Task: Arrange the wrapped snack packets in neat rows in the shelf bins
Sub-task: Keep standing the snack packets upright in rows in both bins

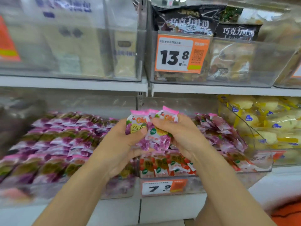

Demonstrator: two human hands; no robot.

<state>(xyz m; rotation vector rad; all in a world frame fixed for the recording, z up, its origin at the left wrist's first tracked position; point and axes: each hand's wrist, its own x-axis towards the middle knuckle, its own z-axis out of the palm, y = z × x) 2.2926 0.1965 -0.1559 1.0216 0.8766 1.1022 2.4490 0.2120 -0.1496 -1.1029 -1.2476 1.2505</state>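
Aloft: packets (157, 139), left hand (120, 144), right hand (180, 136).

price tag 13.8 (180, 53) — orange, upper | price tag 7.9 (163, 187) — orange, lower

Of the person, two hands and two forearms show clearly. The left hand (121, 144) and the right hand (181, 136) are slim, with long fingers and smooth backs. The left forearm (81, 190) and the right forearm (228, 185) are bare along their whole visible length, slender and smooth, widening from narrow wrists toward the elbows. A blurred patch of bright orange fabric (287, 215) fills the lower right corner. It may be the person's clothing, but its cut cannot be told. Just beside the right forearm is a further bare stretch of limb (203, 214), too cropped to name.
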